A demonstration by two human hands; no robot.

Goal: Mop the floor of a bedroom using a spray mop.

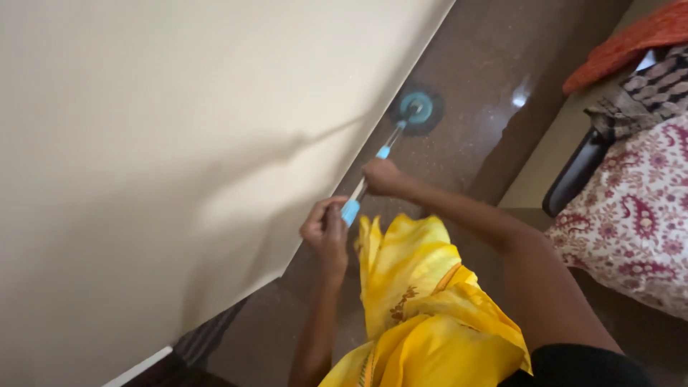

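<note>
A mop with a silver and blue handle (388, 148) runs from my hands down to a round teal and dark mop head (417, 110) on the brown polished floor (480, 79), close to the cream wall (165, 143). My left hand (326, 231) grips the blue upper end of the handle. Farther down the shaft, my right hand (381, 176) is closed around it. Yellow cloth (423, 294) of my garment hangs below my arms.
On the right lies a bed or seat with a red-patterned white fabric (638, 222), a dark patterned cloth (656, 82) and an orange cloth (631, 43). A dark edge (577, 172) juts out beneath them. The cream wall fills the left side.
</note>
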